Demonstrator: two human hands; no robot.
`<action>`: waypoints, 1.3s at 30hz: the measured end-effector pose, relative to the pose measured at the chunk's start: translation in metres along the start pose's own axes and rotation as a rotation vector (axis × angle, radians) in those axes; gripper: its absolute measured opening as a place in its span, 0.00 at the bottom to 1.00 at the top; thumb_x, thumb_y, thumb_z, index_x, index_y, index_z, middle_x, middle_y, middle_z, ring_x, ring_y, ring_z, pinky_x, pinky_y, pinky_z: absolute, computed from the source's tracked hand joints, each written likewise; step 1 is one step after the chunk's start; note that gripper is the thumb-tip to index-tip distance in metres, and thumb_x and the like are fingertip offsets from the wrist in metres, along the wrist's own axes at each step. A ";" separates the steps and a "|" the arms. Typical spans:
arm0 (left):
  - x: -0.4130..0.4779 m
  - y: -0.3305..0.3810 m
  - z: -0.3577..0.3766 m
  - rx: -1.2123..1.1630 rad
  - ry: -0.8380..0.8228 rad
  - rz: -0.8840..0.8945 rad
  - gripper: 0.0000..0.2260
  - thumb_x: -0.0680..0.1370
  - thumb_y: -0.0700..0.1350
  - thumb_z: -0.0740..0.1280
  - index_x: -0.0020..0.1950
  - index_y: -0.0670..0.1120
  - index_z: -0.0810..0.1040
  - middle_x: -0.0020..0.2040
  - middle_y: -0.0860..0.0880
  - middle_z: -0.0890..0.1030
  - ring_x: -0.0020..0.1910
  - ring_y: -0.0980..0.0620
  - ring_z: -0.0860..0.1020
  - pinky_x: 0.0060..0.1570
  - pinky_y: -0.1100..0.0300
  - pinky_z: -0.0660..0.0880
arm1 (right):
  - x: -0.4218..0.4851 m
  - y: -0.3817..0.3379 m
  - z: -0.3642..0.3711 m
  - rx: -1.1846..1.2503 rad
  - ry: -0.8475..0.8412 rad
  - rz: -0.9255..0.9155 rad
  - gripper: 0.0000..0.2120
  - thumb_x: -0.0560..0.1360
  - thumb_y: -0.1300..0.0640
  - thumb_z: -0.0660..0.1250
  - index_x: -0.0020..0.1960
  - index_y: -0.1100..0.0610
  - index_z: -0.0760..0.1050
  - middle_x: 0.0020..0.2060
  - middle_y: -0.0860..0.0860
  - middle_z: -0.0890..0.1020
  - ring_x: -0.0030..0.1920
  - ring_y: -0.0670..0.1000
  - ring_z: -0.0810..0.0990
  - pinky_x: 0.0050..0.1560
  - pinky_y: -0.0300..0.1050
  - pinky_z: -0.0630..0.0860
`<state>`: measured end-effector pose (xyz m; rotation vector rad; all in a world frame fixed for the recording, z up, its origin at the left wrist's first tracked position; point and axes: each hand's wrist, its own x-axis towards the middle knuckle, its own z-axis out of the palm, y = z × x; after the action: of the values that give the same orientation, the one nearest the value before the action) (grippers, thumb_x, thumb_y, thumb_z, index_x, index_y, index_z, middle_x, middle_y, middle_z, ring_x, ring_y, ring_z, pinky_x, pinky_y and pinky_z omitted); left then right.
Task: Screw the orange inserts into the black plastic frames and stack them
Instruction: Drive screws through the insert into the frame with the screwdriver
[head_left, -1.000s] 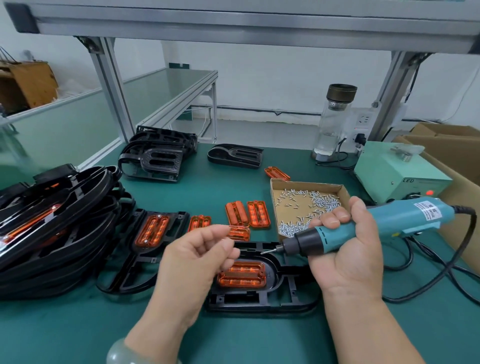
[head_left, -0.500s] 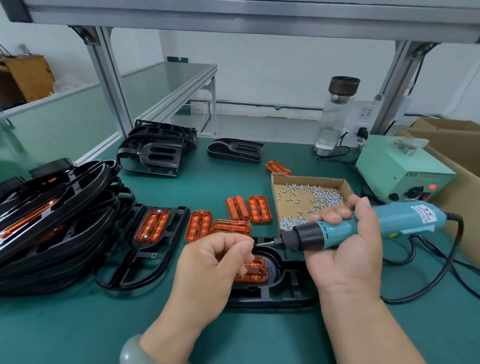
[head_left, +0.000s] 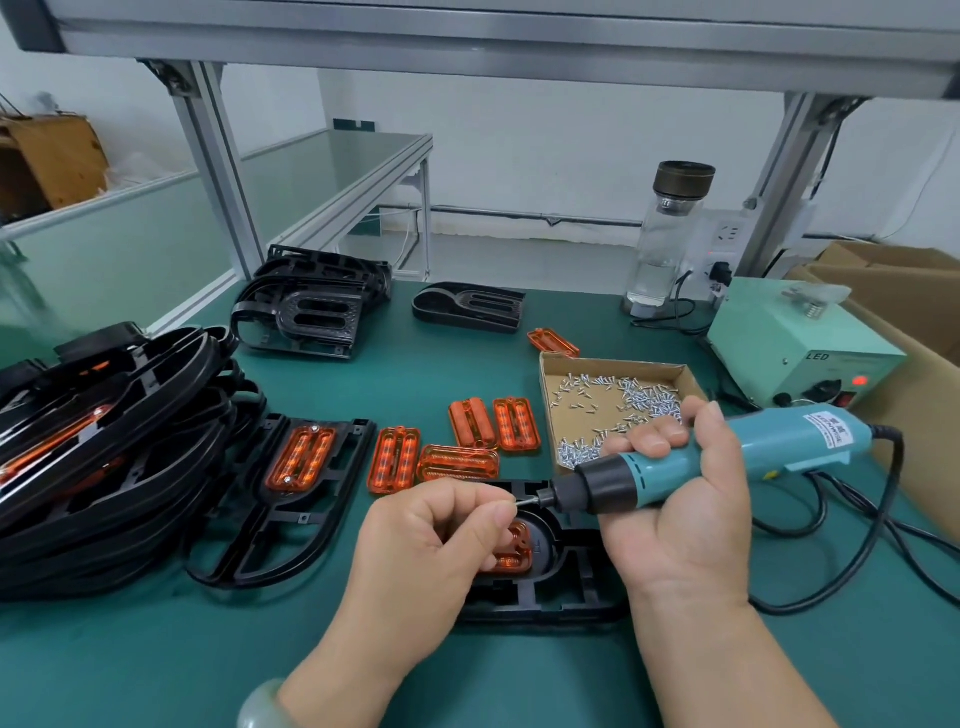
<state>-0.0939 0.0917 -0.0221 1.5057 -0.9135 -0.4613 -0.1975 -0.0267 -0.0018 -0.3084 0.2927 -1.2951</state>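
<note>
Loading the bit (head_left: 527, 500)
Left hand (head_left: 436, 530) pinching its tip; right hand (head_left: 675, 499) wrapped round driver (head_left: 727, 457); insert (head_left: 511, 553) just below tip

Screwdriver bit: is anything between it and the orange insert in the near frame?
Yes: the left hand, pinching the bit at its tip, lies over the orange insert and hides most of it. The right hand grips the screwdriver above the black frame.

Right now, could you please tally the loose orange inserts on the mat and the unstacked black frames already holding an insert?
Loose orange inserts: 5
Unstacked black frames holding an insert: 2
Total: 7
</note>
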 end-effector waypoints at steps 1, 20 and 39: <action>0.000 0.000 0.000 0.009 0.003 0.005 0.10 0.72 0.41 0.71 0.41 0.58 0.83 0.32 0.54 0.83 0.27 0.61 0.78 0.31 0.71 0.74 | 0.000 0.000 0.000 0.001 0.000 0.003 0.15 0.78 0.54 0.63 0.33 0.51 0.75 0.28 0.43 0.70 0.26 0.43 0.70 0.34 0.38 0.74; 0.003 0.000 0.003 0.173 0.031 0.169 0.07 0.73 0.49 0.68 0.35 0.55 0.81 0.31 0.58 0.80 0.31 0.61 0.78 0.33 0.73 0.72 | 0.000 0.001 -0.001 -0.015 -0.046 -0.012 0.03 0.74 0.55 0.64 0.44 0.51 0.69 0.29 0.43 0.69 0.26 0.42 0.70 0.34 0.37 0.74; -0.001 0.002 -0.002 0.137 0.024 0.158 0.11 0.70 0.38 0.73 0.35 0.54 0.82 0.33 0.58 0.81 0.33 0.62 0.77 0.34 0.74 0.71 | 0.002 -0.002 -0.001 -0.008 -0.053 -0.019 0.04 0.73 0.54 0.64 0.43 0.51 0.69 0.28 0.43 0.70 0.25 0.42 0.69 0.34 0.37 0.74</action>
<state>-0.0935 0.0939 -0.0196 1.5452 -1.0531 -0.2697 -0.1994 -0.0291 -0.0020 -0.3529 0.2505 -1.3029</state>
